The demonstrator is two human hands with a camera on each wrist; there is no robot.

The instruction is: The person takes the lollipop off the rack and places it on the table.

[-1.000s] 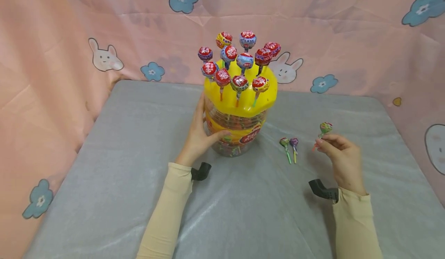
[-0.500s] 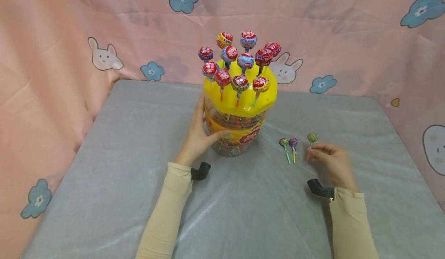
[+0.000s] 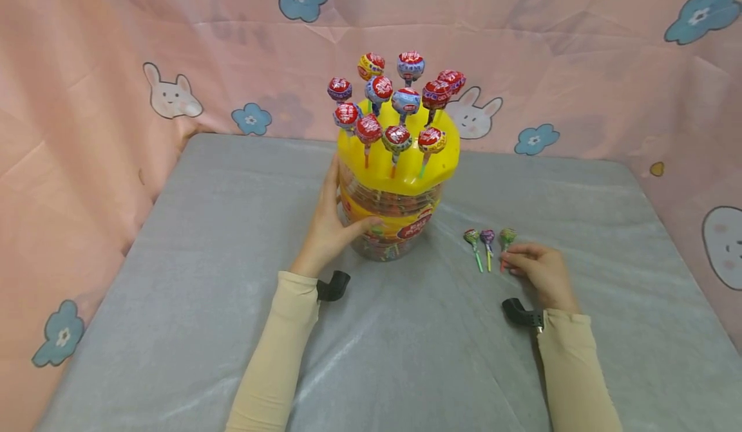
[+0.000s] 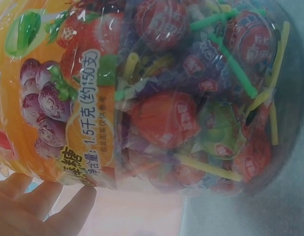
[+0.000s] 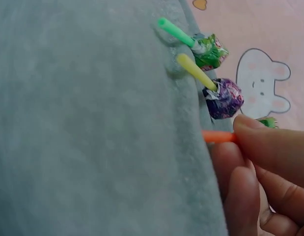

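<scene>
My left hand (image 3: 329, 229) grips the side of a clear plastic jar (image 3: 387, 250) with a yellow lid (image 3: 377, 174). Wrapped lollipops fill the jar, and several more stand upright in the lid. In the left wrist view the fingers lie against the jar's printed label (image 4: 63, 98). My right hand (image 3: 543, 271) pinches the orange stick of a green-wrapped lollipop (image 3: 507, 235) close over the table. To its left lie a purple lollipop (image 3: 487, 239) with a yellow stick and a green lollipop (image 3: 472, 237) with a green stick. The right wrist view shows thumb and fingers on the orange stick (image 5: 218, 136).
A grey cloth covers the table (image 3: 232, 213). Behind it hangs a pink curtain (image 3: 220, 65) printed with rabbits and blue flowers. A black camera mount sits at each wrist, below the cream sleeves.
My right hand has moved left and down with the green-wrapped lollipop, bringing it beside the two on the table. The left hand keeps its grip on the jar.
</scene>
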